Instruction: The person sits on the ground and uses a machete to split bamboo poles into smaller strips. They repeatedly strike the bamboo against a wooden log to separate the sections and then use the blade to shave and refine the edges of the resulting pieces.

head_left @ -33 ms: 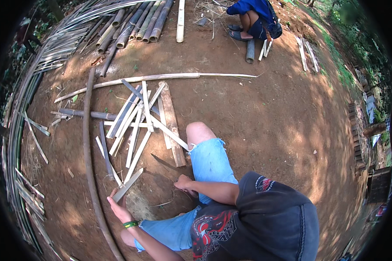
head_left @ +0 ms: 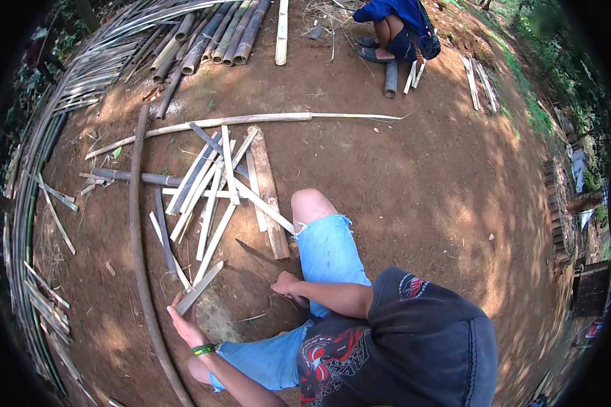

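Note:
My left hand (head_left: 189,327) is closed round the lower end of a short split bamboo strip (head_left: 202,287), which slants up and to the right. My right hand (head_left: 287,285) is closed beside my knee, on what looks like the handle of a machete; the grip itself is mostly hidden. The dark machete blade (head_left: 256,254) points away to the upper left, low over the soil. Just beyond my hands lies a loose, crisscrossed pile of pale bamboo strips (head_left: 214,178), with a flat brown plank (head_left: 267,193) along its right side.
A long pole (head_left: 136,224) runs along my left, and another bamboo pole (head_left: 251,119) lies across beyond the pile. Thick bamboo culms (head_left: 214,41) are stacked at the far left. A person in blue (head_left: 394,30) squats at the far side beside a bamboo piece (head_left: 391,79).

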Available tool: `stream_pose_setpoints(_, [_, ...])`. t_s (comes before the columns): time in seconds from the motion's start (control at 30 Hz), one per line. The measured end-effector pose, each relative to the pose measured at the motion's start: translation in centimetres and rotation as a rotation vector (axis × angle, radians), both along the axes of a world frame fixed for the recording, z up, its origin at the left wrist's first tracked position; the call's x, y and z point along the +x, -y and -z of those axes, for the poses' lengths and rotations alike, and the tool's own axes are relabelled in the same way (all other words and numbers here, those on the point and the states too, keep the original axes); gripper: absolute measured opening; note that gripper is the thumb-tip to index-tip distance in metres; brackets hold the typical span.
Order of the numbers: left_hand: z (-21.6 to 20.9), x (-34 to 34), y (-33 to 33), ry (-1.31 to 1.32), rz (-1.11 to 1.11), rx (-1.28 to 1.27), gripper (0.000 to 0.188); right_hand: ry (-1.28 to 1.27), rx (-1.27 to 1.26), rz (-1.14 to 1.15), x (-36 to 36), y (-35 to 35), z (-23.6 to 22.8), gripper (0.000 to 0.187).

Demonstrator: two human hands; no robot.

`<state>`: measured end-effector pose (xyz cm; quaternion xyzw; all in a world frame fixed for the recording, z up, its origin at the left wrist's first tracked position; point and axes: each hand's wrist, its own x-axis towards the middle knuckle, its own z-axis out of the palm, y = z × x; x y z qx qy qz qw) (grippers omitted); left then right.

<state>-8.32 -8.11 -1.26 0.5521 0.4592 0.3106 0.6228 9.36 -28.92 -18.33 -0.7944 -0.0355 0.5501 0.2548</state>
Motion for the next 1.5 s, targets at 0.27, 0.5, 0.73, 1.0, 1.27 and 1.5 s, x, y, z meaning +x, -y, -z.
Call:
stream_pose_setpoints(0.27, [-0.7,0.0,1.9,0.113,-0.096,-0.063,0.062,-0.029,0.173,-0.030,0.2,-0.2,-2.5,0.055])
stream_pose_setpoints(0.5, [0.9,1.8,1.2,0.027,-0.088,0.068,0.062,0.294,0.408,-0.169,-2.3,-0.1,-5.0,0.053])
stream_pose_setpoints(0.73, [1.6,2.2,1.6,-0.008,-0.284,0.157,0.053,0.290,0.393,-0.389,-3.1,-1.4,-5.7,0.051])
stream_pose_setpoints(1.0, [1.6,3.1,3.5,-0.063,-0.333,0.188,0.049,0.313,0.331,-0.406,-1.8,-2.1,-3.6,0.038])
stream_pose_setpoints(1.27, [1.2,2.8,4.3,-0.125,-0.350,0.257,0.046,0.139,0.499,-0.476,-1.8,-2.3,-11.8,0.036])
stream_pose_setpoints(1.5, [0.8,2.1,5.4,-0.150,-0.281,0.309,0.044,0.227,0.643,-0.486,-2.6,-4.2,-13.5,0.030])
